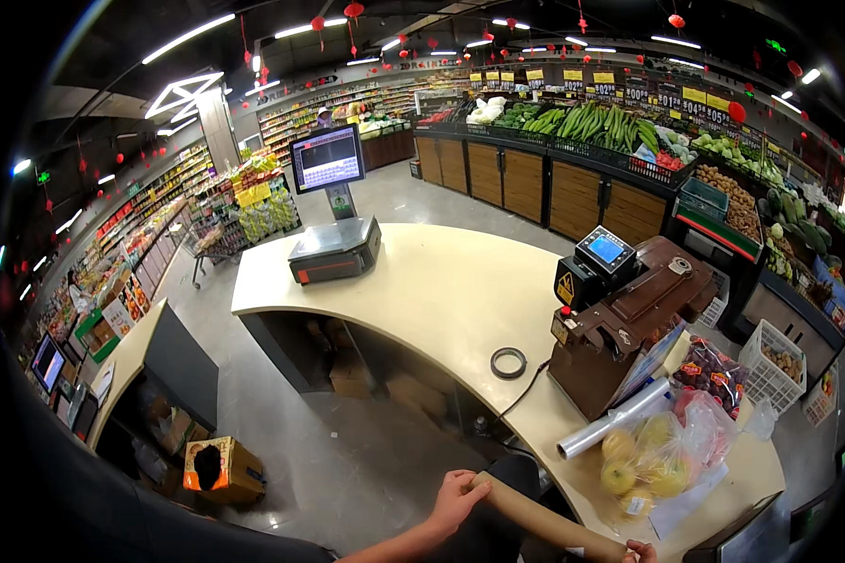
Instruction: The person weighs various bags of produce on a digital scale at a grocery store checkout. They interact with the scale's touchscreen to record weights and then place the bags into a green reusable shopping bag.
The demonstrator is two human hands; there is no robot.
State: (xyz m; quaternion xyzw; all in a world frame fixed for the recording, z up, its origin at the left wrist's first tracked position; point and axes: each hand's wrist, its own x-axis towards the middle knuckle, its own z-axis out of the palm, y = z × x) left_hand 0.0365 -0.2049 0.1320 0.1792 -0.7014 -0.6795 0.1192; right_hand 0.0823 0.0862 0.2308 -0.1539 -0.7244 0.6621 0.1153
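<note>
My left hand (459, 500) grips one end of a brown cardboard tube (546, 519), thumb and fingers around its rim. At the tube's other end, by the picture's bottom edge, my right hand (641, 552) holds on with bent fingers; part of it is cut off. The tube slants over my lap, beside the curved cream counter (458, 281). On the counter near the right hand lie a clear plastic bag of yellow-green fruit (651, 450), a roll of clear plastic film (612, 419) and a pack of dark grapes or similar fruit (711, 373).
A brown machine with a small screen (623, 324) stands on the counter, with a black ring of tape (508, 363) near it. A scale with a monitor (334, 250) is at the far left end. An open cardboard box (236, 471) sits on the floor. Vegetable displays (591, 127) line the back.
</note>
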